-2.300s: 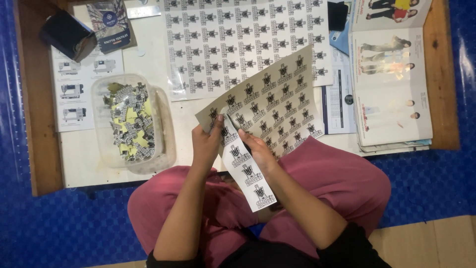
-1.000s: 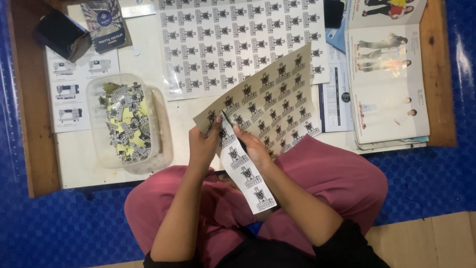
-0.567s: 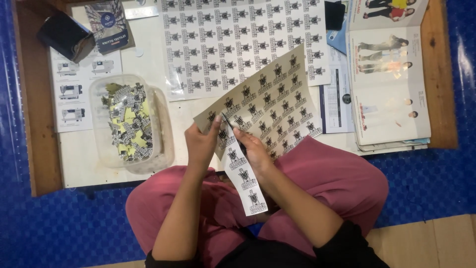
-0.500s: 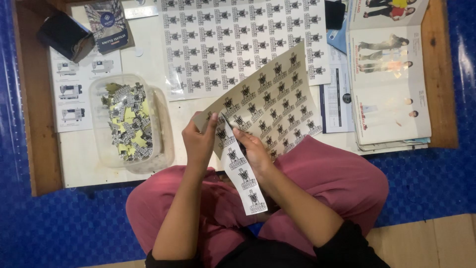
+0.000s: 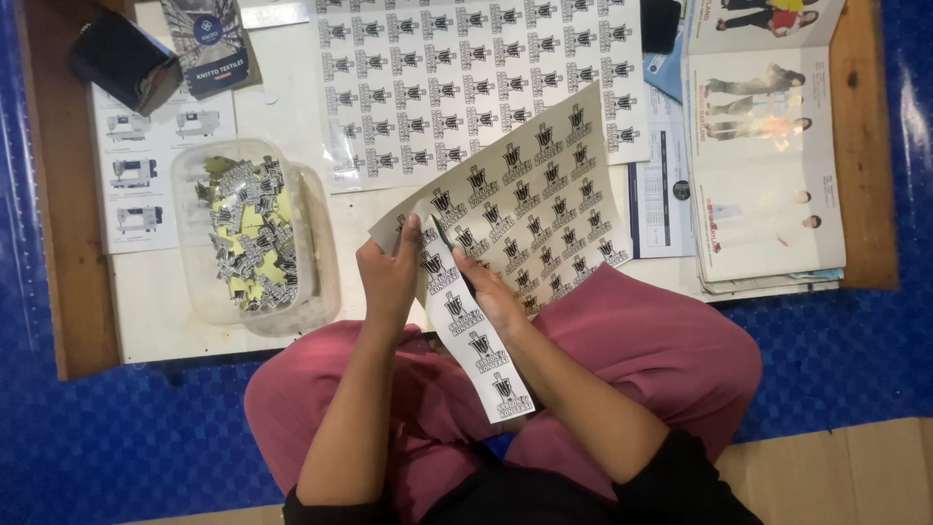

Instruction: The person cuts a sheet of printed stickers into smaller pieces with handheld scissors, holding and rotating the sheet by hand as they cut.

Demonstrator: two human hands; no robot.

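Over the lap at the desk (image 5: 87, 292) edge, the left hand (image 5: 389, 277) pinches the sticker sheet (image 5: 530, 209); the right hand (image 5: 491, 292) seems closed around something hidden, its grip unclear, the strip (image 5: 476, 340) hanging below.

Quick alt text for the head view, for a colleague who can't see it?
Seen from above, a seated person's left hand and right hand hold a printed label sheet, a narrow strip hanging over pink-clothed knees. On the low table a clear tub holds cut labels.
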